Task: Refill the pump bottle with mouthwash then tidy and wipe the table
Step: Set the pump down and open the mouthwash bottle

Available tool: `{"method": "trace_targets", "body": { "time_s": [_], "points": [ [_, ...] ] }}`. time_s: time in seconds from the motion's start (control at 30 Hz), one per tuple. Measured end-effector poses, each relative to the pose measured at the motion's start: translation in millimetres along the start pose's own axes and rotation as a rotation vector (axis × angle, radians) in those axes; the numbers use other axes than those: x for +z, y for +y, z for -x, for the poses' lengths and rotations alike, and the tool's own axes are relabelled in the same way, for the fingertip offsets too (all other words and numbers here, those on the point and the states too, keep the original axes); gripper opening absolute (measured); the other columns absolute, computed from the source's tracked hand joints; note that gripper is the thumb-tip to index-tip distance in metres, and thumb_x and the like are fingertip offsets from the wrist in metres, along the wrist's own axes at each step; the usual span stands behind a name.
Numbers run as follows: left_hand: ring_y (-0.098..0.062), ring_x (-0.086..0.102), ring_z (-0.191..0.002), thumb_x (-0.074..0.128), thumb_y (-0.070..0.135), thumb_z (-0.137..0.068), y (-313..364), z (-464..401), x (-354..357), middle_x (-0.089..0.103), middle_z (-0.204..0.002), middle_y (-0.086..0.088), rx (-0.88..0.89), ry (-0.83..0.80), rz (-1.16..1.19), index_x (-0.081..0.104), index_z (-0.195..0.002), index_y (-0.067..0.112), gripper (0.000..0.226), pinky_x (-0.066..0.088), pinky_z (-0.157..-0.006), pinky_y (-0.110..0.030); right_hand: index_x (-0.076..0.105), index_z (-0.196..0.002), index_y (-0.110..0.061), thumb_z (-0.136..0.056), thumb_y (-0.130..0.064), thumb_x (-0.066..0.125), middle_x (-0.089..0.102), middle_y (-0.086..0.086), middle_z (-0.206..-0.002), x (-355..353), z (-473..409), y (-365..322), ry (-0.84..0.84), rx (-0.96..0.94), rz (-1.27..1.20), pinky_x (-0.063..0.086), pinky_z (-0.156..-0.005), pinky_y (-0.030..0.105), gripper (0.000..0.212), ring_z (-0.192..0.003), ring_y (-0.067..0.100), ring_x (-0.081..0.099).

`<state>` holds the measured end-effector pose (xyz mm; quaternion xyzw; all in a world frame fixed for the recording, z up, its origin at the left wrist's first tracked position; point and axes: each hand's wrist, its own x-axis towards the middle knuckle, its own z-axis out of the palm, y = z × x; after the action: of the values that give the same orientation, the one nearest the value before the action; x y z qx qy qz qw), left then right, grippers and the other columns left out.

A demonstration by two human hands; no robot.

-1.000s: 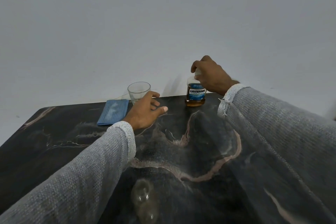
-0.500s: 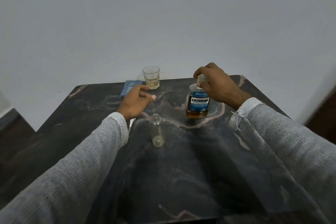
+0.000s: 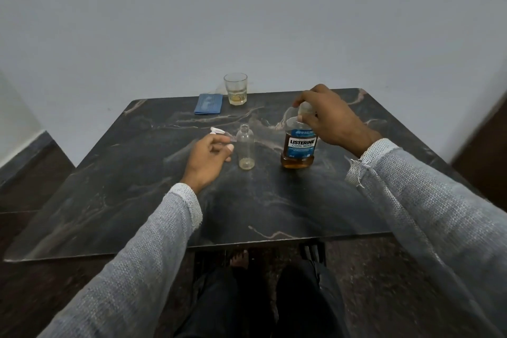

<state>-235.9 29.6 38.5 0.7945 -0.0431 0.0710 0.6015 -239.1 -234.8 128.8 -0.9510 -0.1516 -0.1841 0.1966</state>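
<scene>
Head view shows our right hand (image 3: 332,118) pinching the cap of the amber Listerine mouthwash bottle (image 3: 299,145) while our left hand (image 3: 210,156), loosely curled, holds nothing beside the small open clear plastic bottle (image 3: 245,147) mid-table, light enough, we judge, to topple if nudged.

Single head cam, looks fwd and down onto table (image 3: 137,200), close, above hands.
</scene>
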Motion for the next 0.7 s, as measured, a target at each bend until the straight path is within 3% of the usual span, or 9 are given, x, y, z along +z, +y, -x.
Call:
{"method": "trace_targets", "body": {
  "time_s": [0.17,0.3,0.4,0.53,0.7],
  "points": [
    [-0.011,0.066,-0.072,0.065,0.011,-0.09,0.7,17.2,21.9,0.069,-0.087,-0.006,0.012,-0.121,0.007,0.063,-0.095,0.023,0.012,0.049,-0.065,-0.017,0.06,-0.119,-0.02,-0.092,-0.016,0.061,0.05,0.008,-0.129,-1.0,7.9,-7.8,-0.002,0.007,0.01,0.048,-0.085,0.03,0.027,-0.111,0.025,0.054],
    [-0.016,0.067,-0.086,0.068,0.016,-0.089,2.7,20.4,44.6,0.068,-0.095,-0.002,0.018,-0.176,-0.037,0.062,-0.102,0.024,0.016,0.053,-0.079,-0.026,0.06,-0.119,-0.019,-0.091,-0.015,0.062,0.05,0.007,-0.13,-1.6,9.6,-10.9,-0.005,0.005,0.007,0.048,-0.086,0.03,0.028,-0.112,0.025,0.054],
    [-0.01,0.063,-0.094,0.071,0.019,-0.086,8.1,21.0,64.2,0.064,-0.106,0.002,0.008,-0.198,-0.07,0.057,-0.117,0.022,0.034,0.05,-0.077,-0.018,0.059,-0.12,-0.02,-0.092,-0.017,0.062,0.05,0.006,-0.13,-1.1,9.6,-10.4,-0.005,0.004,0.0,0.049,-0.087,0.031,0.029,-0.111,0.023,0.054],
    [-0.016,0.054,-0.118,0.077,0.025,-0.08,13.6,15.8,91.5,0.055,-0.131,-0.001,-0.014,-0.198,-0.094,0.044,-0.137,0.018,0.066,0.047,-0.1,-0.034,0.056,-0.123,-0.022,-0.091,-0.019,0.061,0.05,0.002,-0.132,1.5,10.5,-8.1,0.016,0.007,-0.015,0.051,-0.087,0.034,0.032,-0.11,0.02,0.055],
    [-0.017,0.052,-0.125,0.083,0.028,-0.074,18.5,1.5,118.6,0.056,-0.133,0.002,-0.05,-0.245,-0.003,0.043,-0.133,0.021,0.071,0.042,-0.1,-0.028,0.055,-0.123,-0.02,-0.091,-0.027,0.061,0.055,0.002,-0.126,12.4,11.5,-5.3,0.109,0.038,-0.12,0.052,-0.087,0.034,0.034,-0.105,0.015,0.056]
  ]
}}
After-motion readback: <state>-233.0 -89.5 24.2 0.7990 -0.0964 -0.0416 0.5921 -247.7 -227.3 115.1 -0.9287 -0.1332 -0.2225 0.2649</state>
